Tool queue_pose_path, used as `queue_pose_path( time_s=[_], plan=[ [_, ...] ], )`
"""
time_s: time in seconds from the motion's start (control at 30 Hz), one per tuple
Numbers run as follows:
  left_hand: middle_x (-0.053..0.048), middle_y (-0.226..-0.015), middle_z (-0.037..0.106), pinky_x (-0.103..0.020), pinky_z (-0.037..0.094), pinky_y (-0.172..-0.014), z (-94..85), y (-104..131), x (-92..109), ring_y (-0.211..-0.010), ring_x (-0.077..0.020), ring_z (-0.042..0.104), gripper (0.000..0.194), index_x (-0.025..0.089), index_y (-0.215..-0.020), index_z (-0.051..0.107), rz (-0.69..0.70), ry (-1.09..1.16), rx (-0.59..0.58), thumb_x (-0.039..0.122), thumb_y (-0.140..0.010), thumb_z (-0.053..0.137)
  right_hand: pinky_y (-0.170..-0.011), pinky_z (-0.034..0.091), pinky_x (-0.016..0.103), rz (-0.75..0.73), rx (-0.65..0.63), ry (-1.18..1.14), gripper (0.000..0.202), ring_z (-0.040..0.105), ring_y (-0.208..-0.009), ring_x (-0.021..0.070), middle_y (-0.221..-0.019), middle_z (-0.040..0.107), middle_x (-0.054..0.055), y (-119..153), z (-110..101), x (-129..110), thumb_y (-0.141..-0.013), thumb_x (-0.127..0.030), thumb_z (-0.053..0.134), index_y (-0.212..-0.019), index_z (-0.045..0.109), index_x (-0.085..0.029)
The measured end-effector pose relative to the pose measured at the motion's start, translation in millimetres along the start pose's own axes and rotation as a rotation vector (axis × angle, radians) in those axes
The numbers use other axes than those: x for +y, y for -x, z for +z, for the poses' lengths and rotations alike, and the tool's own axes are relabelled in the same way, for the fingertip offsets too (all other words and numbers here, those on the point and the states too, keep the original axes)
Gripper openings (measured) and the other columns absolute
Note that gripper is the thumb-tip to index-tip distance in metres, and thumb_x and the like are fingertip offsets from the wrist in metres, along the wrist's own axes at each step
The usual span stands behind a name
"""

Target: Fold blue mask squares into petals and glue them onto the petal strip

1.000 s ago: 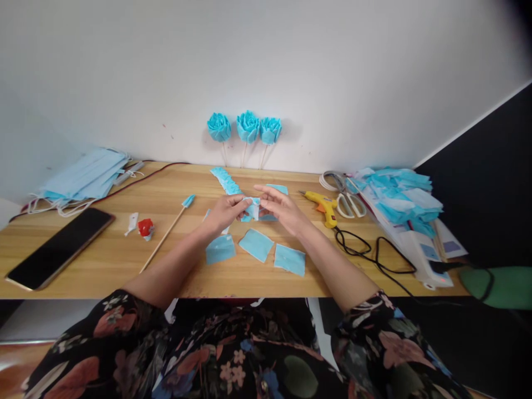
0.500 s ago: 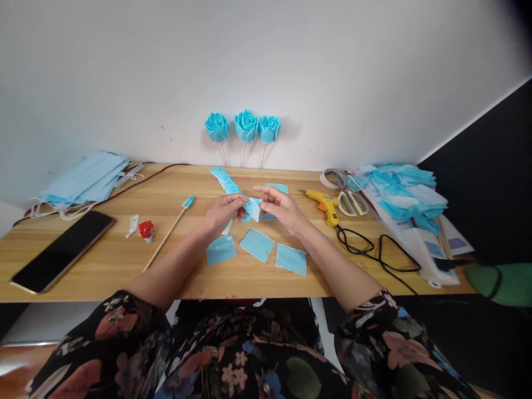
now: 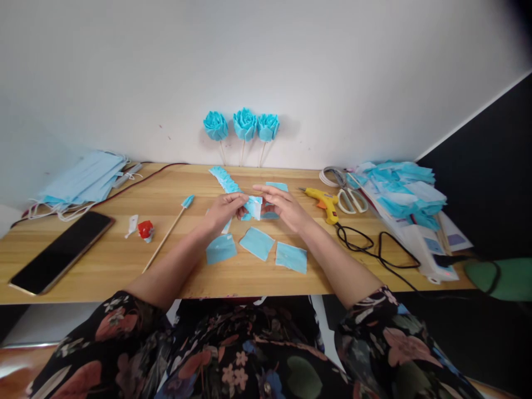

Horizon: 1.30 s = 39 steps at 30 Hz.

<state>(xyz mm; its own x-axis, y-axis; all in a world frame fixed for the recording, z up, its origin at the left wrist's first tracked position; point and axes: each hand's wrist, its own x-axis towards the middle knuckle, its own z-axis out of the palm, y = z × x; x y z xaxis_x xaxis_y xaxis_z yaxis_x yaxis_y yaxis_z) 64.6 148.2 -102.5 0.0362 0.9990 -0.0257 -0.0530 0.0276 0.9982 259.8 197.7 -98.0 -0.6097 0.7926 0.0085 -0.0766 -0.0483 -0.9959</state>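
Observation:
My left hand (image 3: 226,210) pinches a small blue and white fabric piece (image 3: 254,207) over the middle of the wooden table. Just right of that piece, my right hand (image 3: 283,207) has its fingers spread and apart. Behind my left hand lies a pleated blue strip (image 3: 223,178). Cut blue pieces lie nearer me: one at the left (image 3: 221,249), one in the middle (image 3: 256,243), one at the right (image 3: 291,257). More blue pieces lie partly hidden behind and under my hands, one of them at the back (image 3: 276,186).
Three blue flowers (image 3: 245,124) on sticks lean against the wall. Left are a tipped stick (image 3: 168,235), red lump (image 3: 146,230), phone (image 3: 62,252) and masks (image 3: 85,178). Right are a yellow glue gun (image 3: 326,204), scissors (image 3: 352,201), black cable (image 3: 374,256) and blue scraps (image 3: 403,188).
The fingers of my right hand have come off the fabric piece and spread. My left hand still holds the piece in about the same place.

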Motion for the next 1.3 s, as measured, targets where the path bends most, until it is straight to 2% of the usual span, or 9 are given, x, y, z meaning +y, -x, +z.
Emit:
queue_pose_path(
  time_s=[0.2, 0.43, 0.67, 0.9, 1.03, 1.1, 1.2, 1.27, 1.3],
  plan=[
    [0.000, -0.059, 0.059, -0.027, 0.041, -0.059, 0.8, 0, 0, -0.056, -0.0128, 0.051, 0.026, 0.018, -0.067, 0.067, 0.019, -0.029, -0.007, 0.040, -0.080, 0.066, -0.077, 0.053, 0.029, -0.040, -0.003, 0.047, 0.041, 0.060, -0.081, 0.0126, -0.088, 0.061, -0.002, -2, -1, 3, -0.082, -0.031, 0.071, -0.123, 0.069, -0.026],
    [-0.005, -0.064, 0.063, -0.030, 0.042, -0.060, 3.1, 0, -1, -0.059, -0.0149, 0.054, 0.049, 0.016, -0.068, 0.064, -0.022, 0.076, -0.030, 0.063, -0.080, 0.063, -0.075, 0.052, 0.029, -0.076, 0.026, 0.115, 0.046, 0.057, -0.078, 0.0125, -0.083, 0.058, -0.003, -3, 1, 3, -0.080, -0.026, 0.068, -0.125, 0.066, -0.020],
    [0.000, -0.066, 0.060, -0.027, 0.038, -0.060, -1.4, 2, 4, -0.059, -0.0121, 0.050, 0.032, 0.017, -0.070, 0.067, -0.017, -0.050, -0.147, 0.047, -0.069, 0.078, -0.075, 0.052, 0.027, -0.099, 0.059, 0.133, 0.046, 0.057, -0.077, 0.0117, -0.082, 0.056, -0.003, -3, 0, 1, -0.079, -0.026, 0.068, -0.125, 0.066, -0.022],
    [-0.001, -0.058, 0.060, -0.029, 0.039, -0.058, -0.1, 1, 3, -0.055, -0.0128, 0.048, 0.033, 0.019, -0.058, 0.066, -0.005, -0.138, -0.056, 0.049, -0.071, 0.073, -0.075, 0.051, 0.028, -0.126, 0.030, 0.157, 0.048, 0.057, -0.077, 0.0121, -0.083, 0.058, -0.003, -4, -2, 5, -0.079, -0.028, 0.069, -0.126, 0.066, -0.022],
    [-0.001, -0.059, 0.061, -0.029, 0.041, -0.059, -3.5, 1, 2, -0.055, -0.0132, 0.050, 0.033, 0.019, -0.059, 0.066, 0.016, -0.122, -0.003, 0.048, -0.074, 0.072, -0.086, 0.051, 0.030, -0.126, -0.012, 0.206, 0.055, 0.063, -0.092, 0.0144, -0.105, 0.069, 0.003, -3, -15, -7, -0.082, -0.035, 0.071, -0.135, 0.061, -0.024],
    [-0.001, -0.059, 0.061, -0.028, 0.041, -0.059, -5.2, 0, 2, -0.055, -0.0133, 0.051, 0.033, 0.020, -0.059, 0.066, 0.015, -0.114, 0.033, 0.047, -0.076, 0.072, -0.090, 0.051, 0.032, -0.147, 0.046, 0.317, 0.053, 0.065, -0.102, 0.0172, -0.117, 0.070, 0.006, 2, -33, -20, -0.085, -0.042, 0.068, -0.134, 0.061, -0.023],
    [-0.002, -0.059, 0.061, -0.027, 0.041, -0.058, -5.5, 0, 2, -0.056, -0.0134, 0.051, 0.032, 0.020, -0.058, 0.065, 0.002, -0.091, 0.112, 0.046, -0.076, 0.073, -0.090, 0.051, 0.034, -0.169, 0.302, 0.690, 0.043, 0.066, -0.102, 0.0205, -0.115, 0.073, 0.008, 23, -73, -43, -0.090, -0.047, 0.060, -0.122, 0.069, -0.019],
    [-0.002, -0.060, 0.061, -0.027, 0.042, -0.058, -4.7, 0, 1, -0.057, -0.0134, 0.051, 0.032, 0.019, -0.059, 0.065, -0.008, -0.036, 0.134, 0.045, -0.074, 0.075, -0.088, 0.050, 0.034, -0.098, 0.497, 1.022, 0.035, 0.068, -0.097, 0.0222, -0.107, 0.076, 0.008, 44, -98, -54, -0.093, -0.042, 0.055, -0.110, 0.074, -0.018],
    [-0.002, -0.061, 0.060, -0.027, 0.042, -0.058, -4.3, 0, 1, -0.057, -0.0133, 0.051, 0.032, 0.020, -0.059, 0.065, -0.010, -0.003, 0.131, 0.045, -0.074, 0.076, -0.087, 0.049, 0.034, 0.004, 0.570, 1.187, 0.035, 0.068, -0.095, 0.0234, -0.104, 0.077, 0.009, 56, -107, -58, -0.095, -0.041, 0.053, -0.107, 0.075, -0.017]
  ],
)
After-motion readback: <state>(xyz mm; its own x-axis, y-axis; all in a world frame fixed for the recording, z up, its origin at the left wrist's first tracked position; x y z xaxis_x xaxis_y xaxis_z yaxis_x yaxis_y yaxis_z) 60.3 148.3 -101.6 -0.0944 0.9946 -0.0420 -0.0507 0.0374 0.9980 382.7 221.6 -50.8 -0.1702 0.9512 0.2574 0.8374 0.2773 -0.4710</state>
